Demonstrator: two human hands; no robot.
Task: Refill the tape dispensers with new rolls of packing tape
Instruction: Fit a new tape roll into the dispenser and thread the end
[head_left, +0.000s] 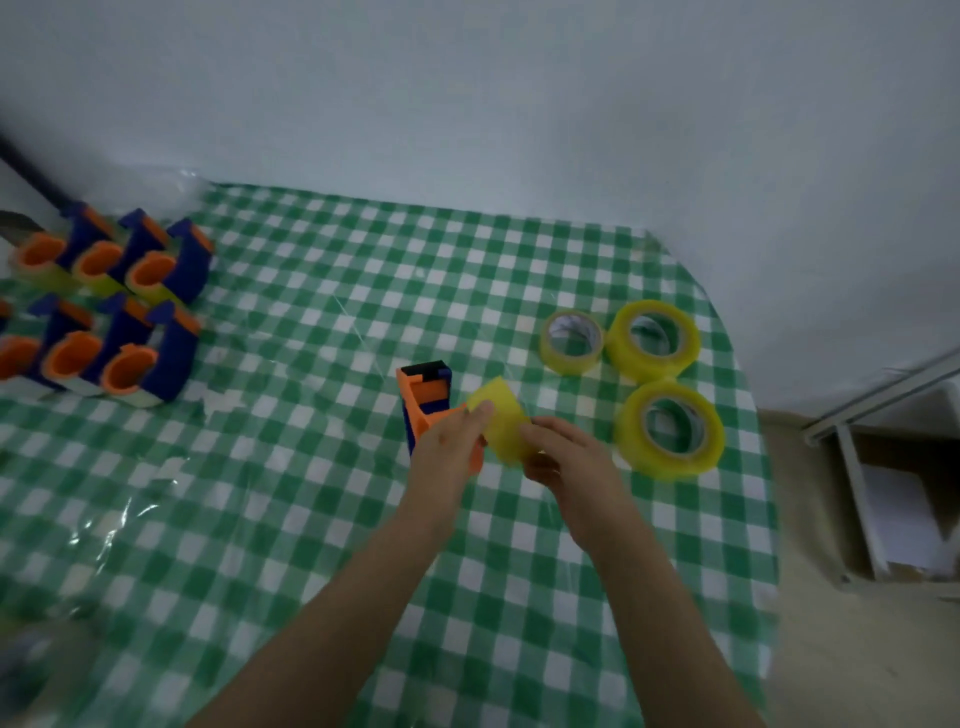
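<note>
An orange and blue tape dispenser (426, 400) stands at the middle of the table. My left hand (448, 452) grips its lower orange part, fingertips reaching a yellow tape roll (501, 418). My right hand (563, 460) holds that roll from the right, edge-on against the dispenser's side. Whether the roll sits on the hub is hidden by my hands. Three more yellow tape rolls lie flat to the right: a thin one (571, 340), a thick one (652, 338) and another thick one (670, 428).
Several blue and orange dispensers (111, 306) stand in two rows at the table's left. The green checked tablecloth (311, 493) is under clear plastic. The table's right edge drops to the floor, where a white frame (872, 493) stands. A wall rises behind.
</note>
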